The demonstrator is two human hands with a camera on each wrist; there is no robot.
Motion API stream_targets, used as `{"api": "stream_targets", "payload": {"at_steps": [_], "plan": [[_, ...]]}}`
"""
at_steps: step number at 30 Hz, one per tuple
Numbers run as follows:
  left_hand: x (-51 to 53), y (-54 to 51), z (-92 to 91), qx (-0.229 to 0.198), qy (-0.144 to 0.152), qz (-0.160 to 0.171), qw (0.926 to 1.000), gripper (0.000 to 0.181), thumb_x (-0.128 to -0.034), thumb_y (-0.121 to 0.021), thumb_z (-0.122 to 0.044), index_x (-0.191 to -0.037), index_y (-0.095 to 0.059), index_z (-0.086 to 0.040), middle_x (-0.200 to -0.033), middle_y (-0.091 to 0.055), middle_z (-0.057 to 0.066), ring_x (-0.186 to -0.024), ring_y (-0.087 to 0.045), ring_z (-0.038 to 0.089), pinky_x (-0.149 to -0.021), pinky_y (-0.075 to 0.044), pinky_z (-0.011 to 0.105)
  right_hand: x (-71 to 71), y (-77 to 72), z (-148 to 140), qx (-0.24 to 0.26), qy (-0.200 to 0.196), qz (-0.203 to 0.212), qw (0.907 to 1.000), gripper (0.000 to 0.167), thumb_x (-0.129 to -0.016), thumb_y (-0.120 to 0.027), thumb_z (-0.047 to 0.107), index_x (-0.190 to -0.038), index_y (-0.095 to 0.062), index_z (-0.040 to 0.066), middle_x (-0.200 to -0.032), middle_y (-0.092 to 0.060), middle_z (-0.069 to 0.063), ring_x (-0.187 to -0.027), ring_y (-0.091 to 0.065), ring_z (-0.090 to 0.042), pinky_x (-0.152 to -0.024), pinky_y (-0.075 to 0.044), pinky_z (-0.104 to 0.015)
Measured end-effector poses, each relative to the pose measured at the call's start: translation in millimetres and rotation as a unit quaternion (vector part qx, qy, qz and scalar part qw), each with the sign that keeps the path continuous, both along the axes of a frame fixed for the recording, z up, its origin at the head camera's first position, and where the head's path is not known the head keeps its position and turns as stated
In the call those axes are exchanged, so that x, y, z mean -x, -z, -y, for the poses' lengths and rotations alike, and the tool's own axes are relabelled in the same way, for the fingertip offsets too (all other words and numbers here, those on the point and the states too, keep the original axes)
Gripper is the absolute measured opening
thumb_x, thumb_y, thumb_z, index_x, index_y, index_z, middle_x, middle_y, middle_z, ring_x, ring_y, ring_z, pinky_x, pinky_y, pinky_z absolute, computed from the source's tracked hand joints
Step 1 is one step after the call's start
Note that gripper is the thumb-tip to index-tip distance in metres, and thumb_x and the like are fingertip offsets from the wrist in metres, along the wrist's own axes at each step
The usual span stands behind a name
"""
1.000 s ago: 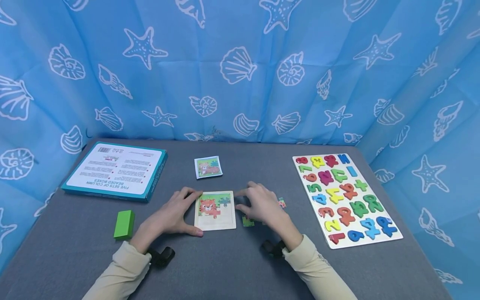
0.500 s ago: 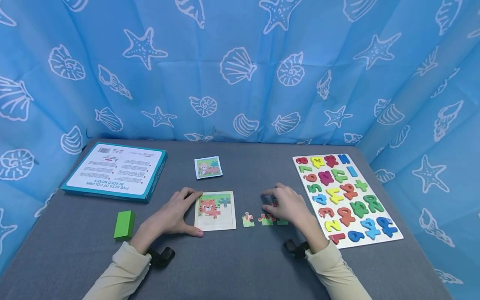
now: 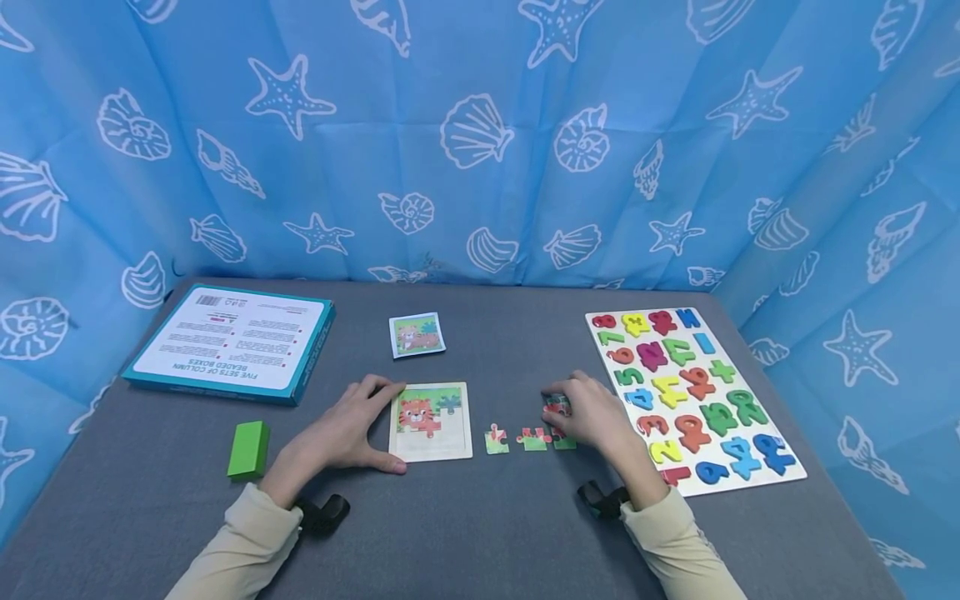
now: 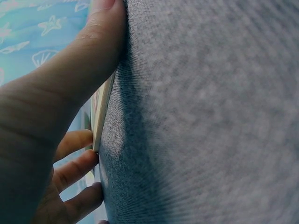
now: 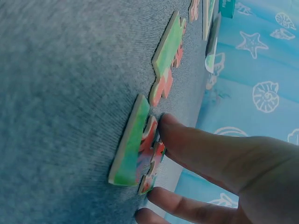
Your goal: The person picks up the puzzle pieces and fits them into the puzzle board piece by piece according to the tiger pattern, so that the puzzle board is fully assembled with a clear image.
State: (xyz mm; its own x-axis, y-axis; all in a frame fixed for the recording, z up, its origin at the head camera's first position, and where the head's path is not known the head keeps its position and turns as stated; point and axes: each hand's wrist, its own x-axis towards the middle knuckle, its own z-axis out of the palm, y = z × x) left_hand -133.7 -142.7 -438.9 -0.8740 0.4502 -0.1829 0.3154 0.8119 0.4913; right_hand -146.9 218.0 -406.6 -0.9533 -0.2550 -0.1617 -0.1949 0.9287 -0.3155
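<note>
1. Presently about half assembled, to judge by the head view: filled across the upper part of the puzzle tray with an orange tiger face and leafy green, bare along the lower part and toward four o'clock.
2. Left outside, between three and four o'clock of the tray on the grey counter: a near piece in green and pink, a middle piece in green and red, an outer piece partly covered, and a pinched piece just beyond (mostly hidden, so hard to describe past some red).
3. Clamped on that last one with the grip of the right hand, thumb and fingertip at opposite edges.
4. Held around its nine-o'clock side, in the tray's case, by the left hand, with thumb at the seven-o'clock corner and finger at the eleven.
5. Flat, square and pale-rimmed, as for the tray; thin, with knobs and notches, as for the pieces.
6. Set apart at twelve o'clock: a picture card with a similar scene.
</note>
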Motion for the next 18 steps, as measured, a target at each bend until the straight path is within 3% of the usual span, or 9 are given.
{"api": "stream_targets", "payload": {"at_steps": [7, 18], "plan": [[0.7, 0.5, -0.4, 0.004, -0.001, 0.003, 1.0000, 0.116, -0.0686, -0.087, -0.065, -0.158, -0.037, -0.012, -0.153, -0.040, 0.016, -0.135, -0.043, 0.037, -0.103, -0.046, 0.061, -0.6, 0.0, -2.7, 0.017, -0.003, 0.005, 0.9998, 0.026, -0.093, -0.076, 0.020, -0.116, -0.077, 0.009, -0.105, -0.068, -0.012, -0.093, -0.062, -0.022, -0.078, -0.055, -0.044], [0.8, 0.4, -0.5, 0.006, -0.002, 0.006, 1.0000, 0.116, -0.0680, -0.086, -0.066, -0.158, -0.037, -0.013, -0.152, -0.040, 0.016, -0.135, -0.043, 0.038, -0.103, -0.046, 0.062, -0.5, -1.9, -8.3, 0.032, -0.038, 0.012, 0.9987, 0.028, -0.091, -0.077, 0.015, -0.117, -0.076, 0.007, -0.103, -0.067, -0.012, -0.087, -0.059, -0.018, -0.075, -0.052, -0.038]]}}
